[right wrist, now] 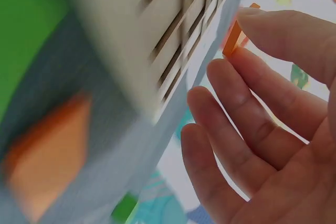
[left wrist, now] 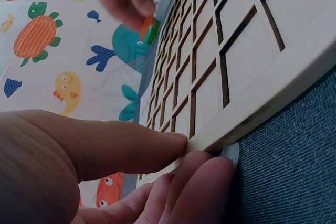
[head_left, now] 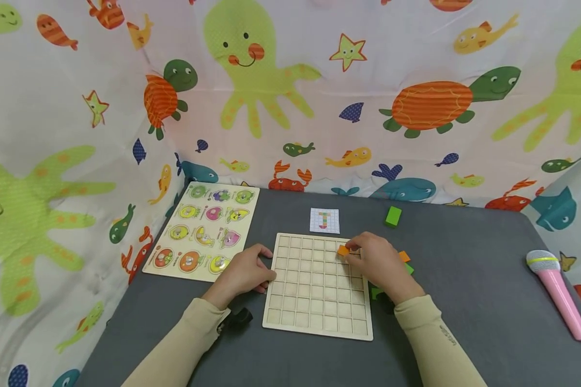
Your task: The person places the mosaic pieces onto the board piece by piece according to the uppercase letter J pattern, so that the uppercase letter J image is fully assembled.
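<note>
A wooden grid board (head_left: 317,317) lies flat on the table, its squares bare. My left hand (head_left: 246,271) is at the board's left edge. In the left wrist view, its thumb (left wrist: 142,148) rests on the rim, with the other fingers curled against the side, pinching the edge. Over the board's upper right squares, my right hand (head_left: 380,263) pinches a small orange block (head_left: 343,250) between thumb and forefinger. The right wrist view shows that orange block (right wrist: 232,38) held on edge, the other fingers loosely spread. Beyond the board lies a card (head_left: 325,221) with a coloured J-shaped pattern.
Right of the board, partly behind the right hand, lie an orange block (head_left: 404,256) and green blocks (head_left: 376,292). Another green block (head_left: 394,216) lies farther back. A fruit puzzle board (head_left: 200,226) is at the left, a pink toy microphone (head_left: 559,295) at the right.
</note>
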The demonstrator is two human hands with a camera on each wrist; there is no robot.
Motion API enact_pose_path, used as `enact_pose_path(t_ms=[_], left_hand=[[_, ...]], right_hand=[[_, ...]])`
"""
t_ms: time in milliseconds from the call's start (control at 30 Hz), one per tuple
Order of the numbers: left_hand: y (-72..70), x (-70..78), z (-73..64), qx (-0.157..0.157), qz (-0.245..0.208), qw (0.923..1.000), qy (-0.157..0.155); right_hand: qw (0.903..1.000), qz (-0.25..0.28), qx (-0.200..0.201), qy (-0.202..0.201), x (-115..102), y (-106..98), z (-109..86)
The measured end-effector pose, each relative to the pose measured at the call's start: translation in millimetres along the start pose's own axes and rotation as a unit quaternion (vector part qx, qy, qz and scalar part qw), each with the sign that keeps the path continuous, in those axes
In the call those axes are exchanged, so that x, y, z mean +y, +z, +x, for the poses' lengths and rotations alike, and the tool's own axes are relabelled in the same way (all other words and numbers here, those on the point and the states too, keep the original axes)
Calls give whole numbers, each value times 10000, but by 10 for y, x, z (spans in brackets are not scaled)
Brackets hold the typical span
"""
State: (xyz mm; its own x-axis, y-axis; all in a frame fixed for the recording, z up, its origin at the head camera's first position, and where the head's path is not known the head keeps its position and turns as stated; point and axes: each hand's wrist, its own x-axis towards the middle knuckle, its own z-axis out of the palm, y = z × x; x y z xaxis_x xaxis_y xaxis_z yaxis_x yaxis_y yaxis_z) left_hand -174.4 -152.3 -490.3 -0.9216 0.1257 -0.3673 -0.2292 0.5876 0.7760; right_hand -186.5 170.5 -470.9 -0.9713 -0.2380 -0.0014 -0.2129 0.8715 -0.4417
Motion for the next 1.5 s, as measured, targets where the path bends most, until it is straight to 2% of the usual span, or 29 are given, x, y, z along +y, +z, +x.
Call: enact_pose_path(t_ms=[267, 467, 733, 1000, 1500], left_hand=[[13, -2, -17, -2, 17, 10000, -12], [6, -1, -13, 2, 57, 10000, -39], [25, 14, -1, -12, 130, 9999, 32], [4, 8, 7, 35, 228, 9997, -44], [-12, 6, 0, 7, 141, 9999, -42]], right_hand=[[9991, 147, -168, -367, -399, 223, 233], [9982, 1, -192, -562, -554, 342, 339], [9983, -92, -182, -548, -564, 405, 355], [9980, -225, -171, -565, -598, 422, 385], [9981, -352, -104, -504, -634, 431, 377]])
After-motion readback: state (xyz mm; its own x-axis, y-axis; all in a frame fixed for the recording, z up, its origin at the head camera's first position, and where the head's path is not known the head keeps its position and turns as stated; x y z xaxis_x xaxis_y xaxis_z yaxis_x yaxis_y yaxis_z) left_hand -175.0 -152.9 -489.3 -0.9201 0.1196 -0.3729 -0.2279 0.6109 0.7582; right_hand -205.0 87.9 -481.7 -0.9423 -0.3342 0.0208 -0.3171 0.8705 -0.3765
